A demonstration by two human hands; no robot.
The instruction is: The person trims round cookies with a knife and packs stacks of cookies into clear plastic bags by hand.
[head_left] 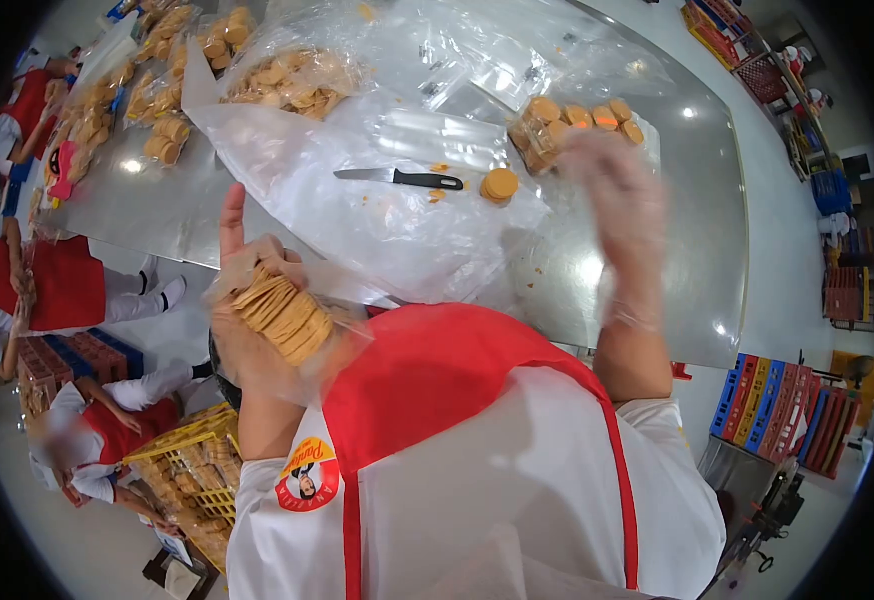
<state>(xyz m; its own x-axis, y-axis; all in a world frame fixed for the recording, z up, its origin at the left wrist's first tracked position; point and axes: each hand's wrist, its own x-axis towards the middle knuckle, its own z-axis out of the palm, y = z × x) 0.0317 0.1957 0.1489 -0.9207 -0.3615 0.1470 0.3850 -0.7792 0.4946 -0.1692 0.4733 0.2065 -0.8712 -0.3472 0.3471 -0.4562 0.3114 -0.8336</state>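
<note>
White short-sleeved shirt point(497, 480) and red cloth apron point(412, 385) closest in, a stack of thin round golden-brown biscuits point(287, 317) held up at the left.
The left hand point(237, 330) grasps that stack inside clear plastic, one finger raised; lying along the palm, the biscuits probably stay in line. The right hand point(617, 190), blurred, is above the silver metal table point(709, 210), just beside clear-bagged rolls of round biscuits point(545, 130); whether it grips anything, I cannot tell. Farther off, between the hands, a small black-handled steel knife point(402, 178) lies flat, handle pointing right, perhaps for easy reach. Just right of it stands a short pile of orange-brown biscuits point(499, 186). Both rest on a translucent white plastic sheet point(277, 165), likely keeping food off the metal.
</note>
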